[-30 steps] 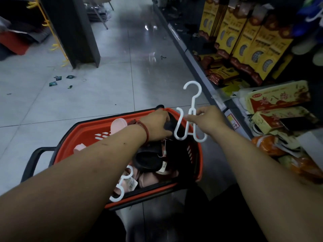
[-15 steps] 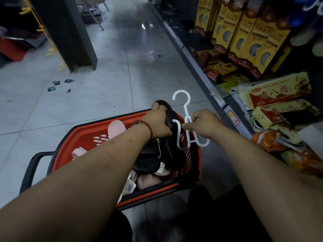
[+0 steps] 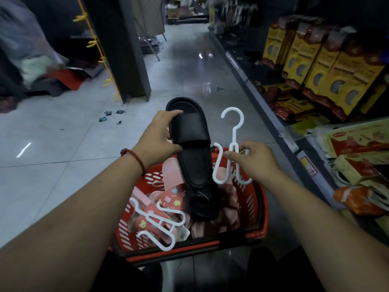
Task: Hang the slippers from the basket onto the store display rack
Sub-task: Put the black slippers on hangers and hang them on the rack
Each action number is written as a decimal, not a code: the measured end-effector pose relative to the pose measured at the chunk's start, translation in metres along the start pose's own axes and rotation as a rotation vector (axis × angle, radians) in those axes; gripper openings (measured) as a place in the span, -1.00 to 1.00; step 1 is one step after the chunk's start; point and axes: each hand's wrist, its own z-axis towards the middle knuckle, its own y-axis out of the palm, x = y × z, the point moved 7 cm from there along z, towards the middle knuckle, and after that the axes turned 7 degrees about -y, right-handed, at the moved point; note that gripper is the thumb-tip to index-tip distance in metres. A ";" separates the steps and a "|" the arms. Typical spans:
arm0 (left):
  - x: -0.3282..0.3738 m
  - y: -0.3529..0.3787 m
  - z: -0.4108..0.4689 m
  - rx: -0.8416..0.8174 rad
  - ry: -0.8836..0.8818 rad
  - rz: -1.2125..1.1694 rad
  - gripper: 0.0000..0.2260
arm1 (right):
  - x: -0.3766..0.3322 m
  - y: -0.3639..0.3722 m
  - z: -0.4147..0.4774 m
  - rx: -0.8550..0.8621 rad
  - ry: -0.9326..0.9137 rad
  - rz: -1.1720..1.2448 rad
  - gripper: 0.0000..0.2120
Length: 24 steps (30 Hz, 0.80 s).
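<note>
Left hand (image 3: pixel 157 135) clasps a black rubber slipper (image 3: pixel 189 129) beside a white plastic hanger (image 3: pixel 232 137) pinched by the right hand (image 3: pixel 255 161), apparently for mounting.

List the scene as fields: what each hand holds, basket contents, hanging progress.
left hand: grips black slipper at its strap, held above the basket
right hand: pinches white hanger at its middle, hook upward
basket contents: pink slippers, spare hanger, second black slipper
progress: slipper not yet on hanger
</note>
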 end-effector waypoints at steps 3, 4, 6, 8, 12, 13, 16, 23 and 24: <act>-0.013 -0.025 -0.016 0.049 -0.014 0.040 -0.22 | -0.024 0.018 0.000 -0.036 -0.053 0.034 -0.71; -0.018 -0.032 -0.021 0.066 -0.022 0.068 -0.22 | -0.030 0.025 0.000 -0.052 -0.071 0.039 -0.70; -0.031 -0.045 -0.032 0.093 -0.053 0.119 -0.25 | -0.041 0.041 -0.001 -0.092 -0.103 0.032 -0.69; -0.048 -0.054 -0.042 0.096 -0.111 0.142 -0.27 | -0.052 0.056 -0.001 -0.136 -0.126 0.008 -0.72; -0.076 -0.063 -0.060 0.097 -0.242 0.095 -0.29 | -0.065 0.072 0.000 -0.186 -0.137 -0.060 -0.75; -0.084 -0.062 -0.065 0.100 -0.280 0.068 -0.29 | -0.065 0.072 0.001 -0.178 -0.133 -0.073 -0.75; -0.105 -0.047 -0.078 -0.010 -0.389 0.038 -0.27 | -0.057 0.065 0.004 -0.112 -0.057 -0.074 -0.73; -0.066 -0.008 -0.062 -0.189 -0.204 0.268 -0.59 | -0.037 0.041 0.016 0.030 0.090 -0.079 -0.71; -0.056 0.002 -0.058 -0.204 -0.171 0.252 -0.63 | -0.033 0.039 0.018 0.035 0.105 -0.088 -0.71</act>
